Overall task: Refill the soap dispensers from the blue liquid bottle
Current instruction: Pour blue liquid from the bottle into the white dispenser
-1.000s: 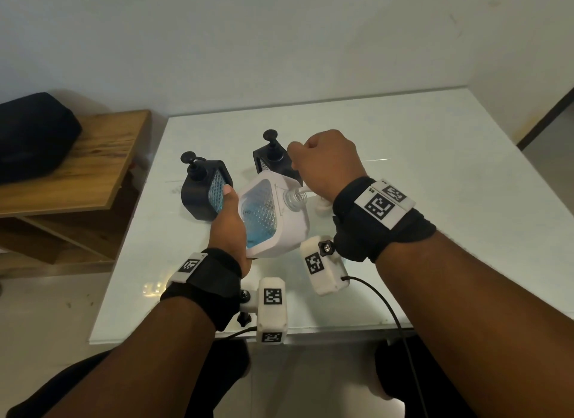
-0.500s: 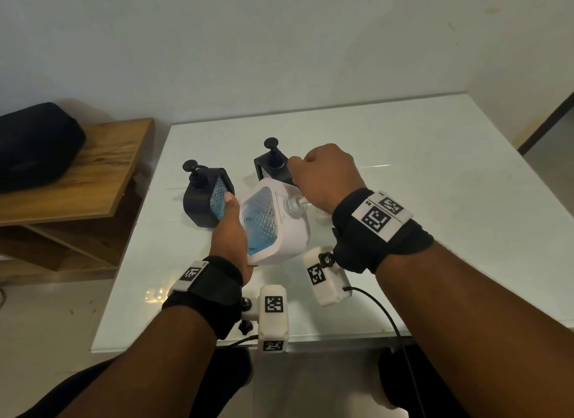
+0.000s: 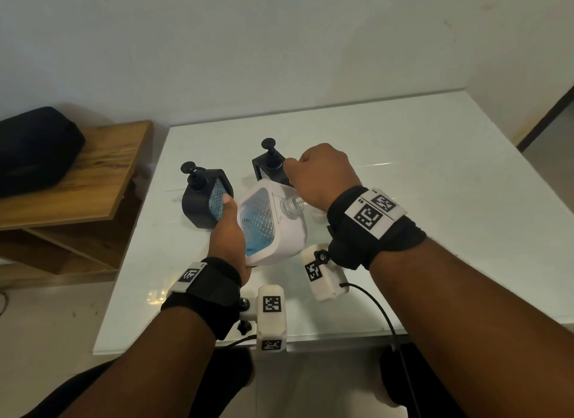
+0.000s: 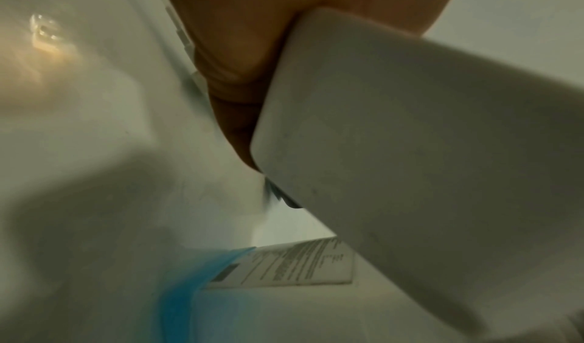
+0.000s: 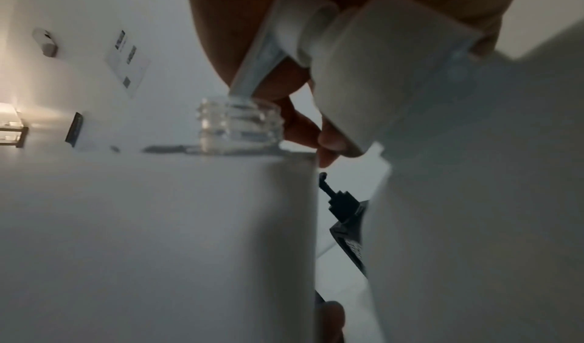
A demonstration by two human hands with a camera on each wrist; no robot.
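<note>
A white soap dispenser (image 3: 279, 231) with a clear diamond-patterned window and blue liquid inside leans tilted on the glass table (image 3: 419, 184). My left hand (image 3: 228, 231) grips its left side, thumb up along the window. My right hand (image 3: 320, 175) is fisted around the white pump head (image 5: 316, 36), whose tube runs into the clear threaded neck (image 3: 290, 207). In the right wrist view the same neck (image 5: 240, 123) stands on the dispenser's white top (image 5: 158, 236). Two black dispensers stand behind: one at the left (image 3: 202, 203), one at the back (image 3: 270, 165). No separate blue bottle is in view.
A wooden shelf (image 3: 77, 184) with a black bag (image 3: 34, 147) on it adjoins the table's left edge. A wall runs behind the table. The table's right half lies beyond my right wrist.
The head view has shifted slightly. Both hands keep the same hold on the tilted white dispenser and its pump.
</note>
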